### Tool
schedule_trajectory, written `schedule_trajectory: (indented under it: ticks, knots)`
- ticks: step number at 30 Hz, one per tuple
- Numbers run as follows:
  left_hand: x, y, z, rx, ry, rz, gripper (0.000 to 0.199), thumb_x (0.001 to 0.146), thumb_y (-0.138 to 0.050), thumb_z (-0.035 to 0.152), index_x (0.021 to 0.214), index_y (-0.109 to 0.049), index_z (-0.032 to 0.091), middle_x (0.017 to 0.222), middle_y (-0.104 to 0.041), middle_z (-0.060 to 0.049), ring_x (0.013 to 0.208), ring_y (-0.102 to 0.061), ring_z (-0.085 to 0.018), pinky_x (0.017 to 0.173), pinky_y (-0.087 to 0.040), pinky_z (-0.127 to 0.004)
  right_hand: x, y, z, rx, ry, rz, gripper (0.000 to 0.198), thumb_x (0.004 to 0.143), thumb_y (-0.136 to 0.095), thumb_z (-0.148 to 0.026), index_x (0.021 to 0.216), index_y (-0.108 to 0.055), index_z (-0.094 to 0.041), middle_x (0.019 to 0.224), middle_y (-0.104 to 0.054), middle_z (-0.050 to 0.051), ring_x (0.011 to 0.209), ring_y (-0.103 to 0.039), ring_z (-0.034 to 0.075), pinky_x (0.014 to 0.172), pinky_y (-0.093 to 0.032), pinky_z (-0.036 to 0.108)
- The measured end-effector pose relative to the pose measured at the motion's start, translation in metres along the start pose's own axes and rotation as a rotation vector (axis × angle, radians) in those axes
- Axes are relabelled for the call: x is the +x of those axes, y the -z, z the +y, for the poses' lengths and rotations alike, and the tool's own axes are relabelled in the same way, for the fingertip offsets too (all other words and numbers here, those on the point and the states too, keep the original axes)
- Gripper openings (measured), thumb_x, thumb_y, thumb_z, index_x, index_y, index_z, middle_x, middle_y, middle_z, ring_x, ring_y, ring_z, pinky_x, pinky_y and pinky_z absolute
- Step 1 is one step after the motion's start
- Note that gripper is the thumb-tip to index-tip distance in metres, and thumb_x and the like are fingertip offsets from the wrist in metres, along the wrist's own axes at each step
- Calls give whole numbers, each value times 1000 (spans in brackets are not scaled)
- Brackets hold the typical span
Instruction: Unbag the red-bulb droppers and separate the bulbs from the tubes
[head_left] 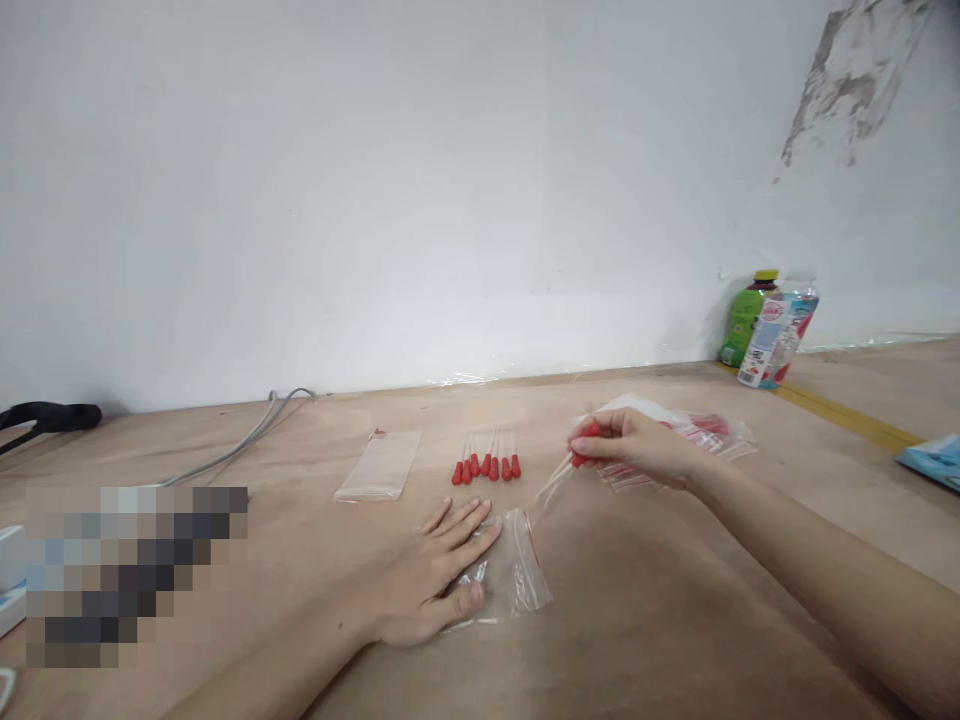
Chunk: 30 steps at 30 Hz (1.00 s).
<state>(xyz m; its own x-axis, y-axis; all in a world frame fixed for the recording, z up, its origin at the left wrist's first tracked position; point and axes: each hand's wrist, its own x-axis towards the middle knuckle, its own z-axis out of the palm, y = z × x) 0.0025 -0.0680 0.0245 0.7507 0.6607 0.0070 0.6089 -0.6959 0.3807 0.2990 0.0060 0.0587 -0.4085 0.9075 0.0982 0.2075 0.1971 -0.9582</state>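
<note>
My left hand (435,575) lies flat with fingers spread on a clear zip bag (521,575), pressing it to the table. My right hand (626,445) pinches the red bulbs of a few droppers (556,480). Their thin clear stems slant down and left, the tips close to the bag's upper right side. Beyond my left hand, several more red-bulbed droppers (487,466) lie side by side in a row. Left of that row is a flat clear bag (382,467). Behind and under my right hand, partly hidden, are packed bags (709,430) with red contents.
Two bottles, one green (742,320) and one clear with a printed label (776,335), stand by the wall at right. Yellow tape (847,415) crosses the table near a blue packet (934,460). A grey cable (240,437) and a black object (52,417) lie at left.
</note>
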Motion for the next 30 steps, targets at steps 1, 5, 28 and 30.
schedule_trajectory:
  ticks: [1,5,28,30]
  knots:
    - [-1,0,0,-32,-2,1,54,87,-35,44,136,-16,31,144,-9,1,133,-7,-24,106,0,-51,3,5,-2,-1,12,81,26,67,-64,-39,75,-61,-15,69,-64,3,58,-55,10,53,-45,23]
    - [3,-2,-9,-277,109,253,46,89,-26,47,131,-33,31,143,-19,3,132,-13,-23,108,-8,-46,23,5,-3,-30,226,390,25,68,-64,-38,80,-62,-16,72,-64,4,62,-57,12,58,-48,26]
    - [75,13,-71,-1370,489,798,63,87,-22,53,126,-38,6,134,-36,-18,123,-37,-23,104,-29,-34,90,-129,30,-574,452,256,50,60,-72,-39,103,-57,-18,87,-56,5,78,-55,17,70,-43,29]
    - [75,13,-71,-1361,486,798,62,87,-21,53,124,-41,7,134,-37,-17,123,-37,-22,104,-29,-34,86,-125,27,-549,443,294,47,63,-69,-39,103,-56,-16,90,-57,6,81,-55,18,72,-43,29]
